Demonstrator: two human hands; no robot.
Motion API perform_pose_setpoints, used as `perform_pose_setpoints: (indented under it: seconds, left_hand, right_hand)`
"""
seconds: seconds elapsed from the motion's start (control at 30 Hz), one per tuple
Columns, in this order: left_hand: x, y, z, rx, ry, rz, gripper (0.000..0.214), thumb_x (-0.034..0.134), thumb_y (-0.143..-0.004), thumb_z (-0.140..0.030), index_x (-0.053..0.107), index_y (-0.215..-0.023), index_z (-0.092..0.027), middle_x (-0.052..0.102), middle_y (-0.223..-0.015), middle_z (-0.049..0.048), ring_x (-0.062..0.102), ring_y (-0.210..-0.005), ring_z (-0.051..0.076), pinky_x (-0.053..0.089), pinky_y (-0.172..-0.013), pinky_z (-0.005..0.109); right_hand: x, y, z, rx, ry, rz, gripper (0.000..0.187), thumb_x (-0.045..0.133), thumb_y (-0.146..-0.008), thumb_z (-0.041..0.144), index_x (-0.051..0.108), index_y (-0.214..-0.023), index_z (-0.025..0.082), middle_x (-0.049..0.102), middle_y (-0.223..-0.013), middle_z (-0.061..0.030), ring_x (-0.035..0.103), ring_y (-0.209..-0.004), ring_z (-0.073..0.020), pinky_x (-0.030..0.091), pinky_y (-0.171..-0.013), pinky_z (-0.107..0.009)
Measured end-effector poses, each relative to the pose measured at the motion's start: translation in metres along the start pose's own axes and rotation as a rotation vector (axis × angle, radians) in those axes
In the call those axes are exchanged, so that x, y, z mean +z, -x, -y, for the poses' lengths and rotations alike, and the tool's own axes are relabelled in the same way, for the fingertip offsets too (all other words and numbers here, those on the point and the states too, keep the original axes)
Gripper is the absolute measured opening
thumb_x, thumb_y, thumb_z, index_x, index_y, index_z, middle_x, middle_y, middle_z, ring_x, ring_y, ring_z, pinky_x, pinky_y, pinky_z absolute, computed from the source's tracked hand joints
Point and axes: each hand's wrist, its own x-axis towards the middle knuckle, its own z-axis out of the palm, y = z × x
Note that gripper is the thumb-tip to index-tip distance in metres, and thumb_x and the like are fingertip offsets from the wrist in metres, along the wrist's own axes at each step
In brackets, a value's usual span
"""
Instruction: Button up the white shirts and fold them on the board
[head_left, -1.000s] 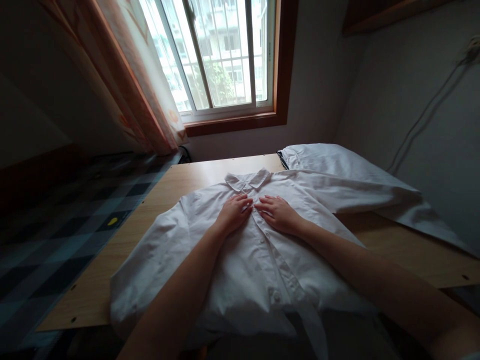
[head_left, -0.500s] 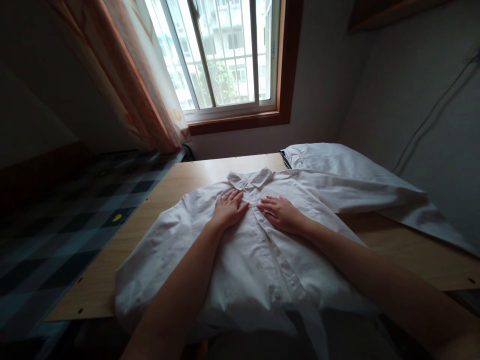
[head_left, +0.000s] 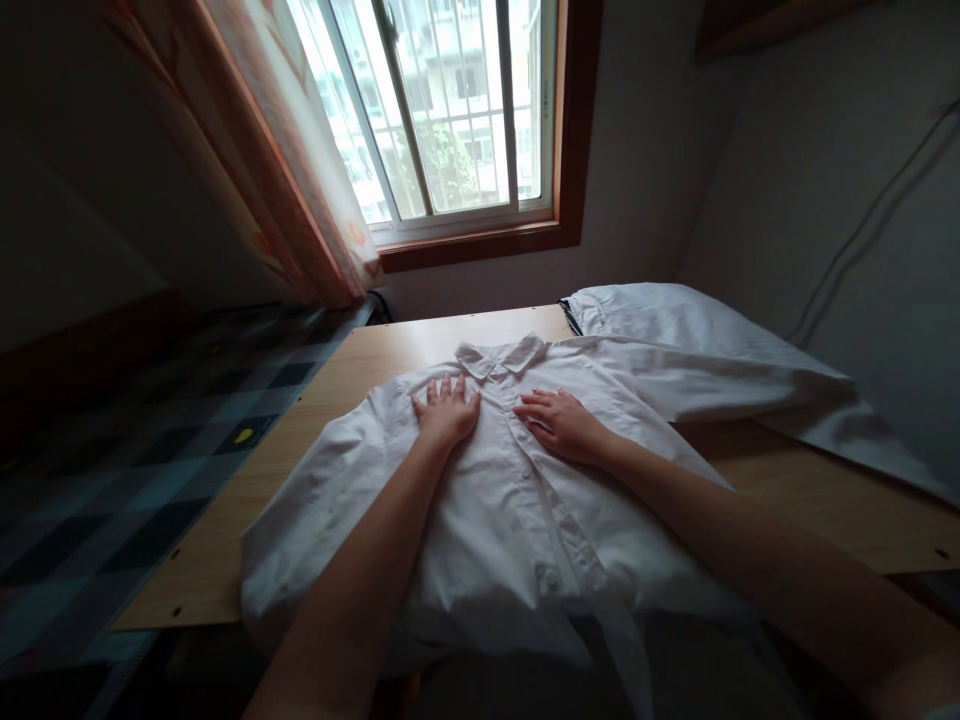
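Shirt (head_left: 495,500) lies buttoned, front up, on the bench (head_left: 360,370). We press left hand (head_left: 447,412) and right hand (head_left: 562,425) flat on its chest, fingers open, gripping nothing.

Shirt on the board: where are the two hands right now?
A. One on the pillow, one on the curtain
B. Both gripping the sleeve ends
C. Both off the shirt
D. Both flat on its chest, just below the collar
D: the left hand and right hand lie palm-down on the white shirt, either side of the button line, just below the collar.
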Motion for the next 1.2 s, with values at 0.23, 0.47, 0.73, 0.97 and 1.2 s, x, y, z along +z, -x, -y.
perform_pose_setpoints:
  seconds: [0.23, 0.47, 0.73, 0.97, 1.2]
  left_hand:
    - [-0.005, -0.017, -0.001, -0.030, -0.013, 0.013, 0.071, 0.022, -0.090, -0.067, 0.031, -0.152, -0.034, 0.017, -0.164, 0.0042, 0.011, -0.150, 0.037, 0.006, -0.111, 0.074]
    - [-0.002, -0.042, 0.008, -0.021, -0.024, -0.053, 0.078, 0.023, -0.087, -0.072, 0.034, -0.151, -0.029, 0.023, -0.162, 0.0026, 0.018, -0.149, 0.034, 0.010, -0.116, 0.067]
    - [-0.005, -0.065, 0.035, 0.094, -0.075, -0.028, 0.073, 0.024, -0.092, -0.065, 0.033, -0.152, -0.025, 0.023, -0.162, 0.0069, 0.020, -0.149, 0.029, 0.016, -0.119, 0.053]
    - [-0.010, -0.057, 0.072, 0.152, -0.151, -0.214, 0.055, 0.037, -0.096, -0.038, 0.047, -0.142, -0.012, 0.046, -0.150, 0.0140, 0.039, -0.139, 0.028, 0.029, -0.115, 0.042]
    - [-0.039, -0.009, 0.033, 0.529, 0.023, -0.398, 0.036, 0.044, -0.085, -0.011, 0.070, -0.109, -0.019, 0.068, -0.120, 0.0069, 0.060, -0.113, 0.023, 0.045, -0.102, 0.038]
  right_hand:
    - [0.006, -0.001, -0.005, -0.013, -0.005, -0.026, 0.038, 0.044, -0.097, 0.031, 0.060, -0.131, 0.027, 0.053, -0.145, -0.0051, 0.045, -0.136, -0.0262, 0.029, -0.114, -0.054]
    - [0.005, -0.004, -0.004, -0.013, -0.015, -0.026, 0.038, 0.045, -0.097, 0.031, 0.061, -0.131, 0.027, 0.052, -0.145, -0.0053, 0.043, -0.138, -0.0264, 0.029, -0.113, -0.055]
    - [0.005, -0.003, -0.005, -0.010, -0.039, -0.022, 0.038, 0.046, -0.097, 0.031, 0.060, -0.131, 0.028, 0.051, -0.146, -0.0054, 0.041, -0.139, -0.0256, 0.026, -0.115, -0.055]
    - [0.004, -0.004, -0.002, -0.013, -0.045, -0.033, 0.037, 0.047, -0.096, 0.030, 0.061, -0.130, 0.029, 0.052, -0.146, -0.0048, 0.042, -0.139, -0.0246, 0.027, -0.115, -0.054]
    - [0.004, -0.005, -0.001, -0.001, -0.041, -0.045, 0.036, 0.047, -0.095, 0.030, 0.063, -0.127, 0.029, 0.054, -0.144, -0.0040, 0.045, -0.136, -0.0251, 0.030, -0.113, -0.053]
